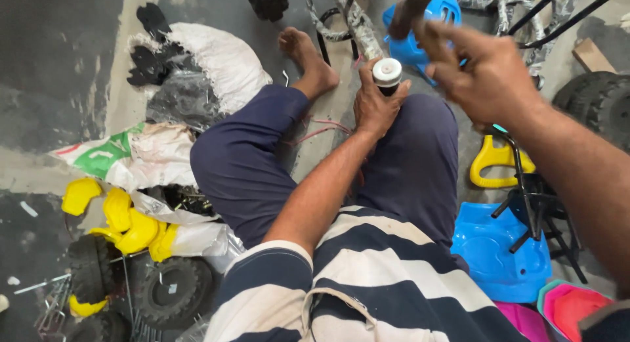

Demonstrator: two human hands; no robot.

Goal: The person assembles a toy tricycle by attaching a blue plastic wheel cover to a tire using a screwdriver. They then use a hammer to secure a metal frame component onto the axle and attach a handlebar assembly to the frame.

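While my left hand [375,104] clamps the white-capped dark part [387,75] upright on my knee — steadied there — my right hand [482,73] holds a blurred dark tool [410,10] raised above it.

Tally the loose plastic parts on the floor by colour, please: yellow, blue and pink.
Yellow pieces: 7 (six in the pile at left, one handle at right)
Blue seats: 2
Pink shell: 1
Total: 10, though the sacks may hide more.
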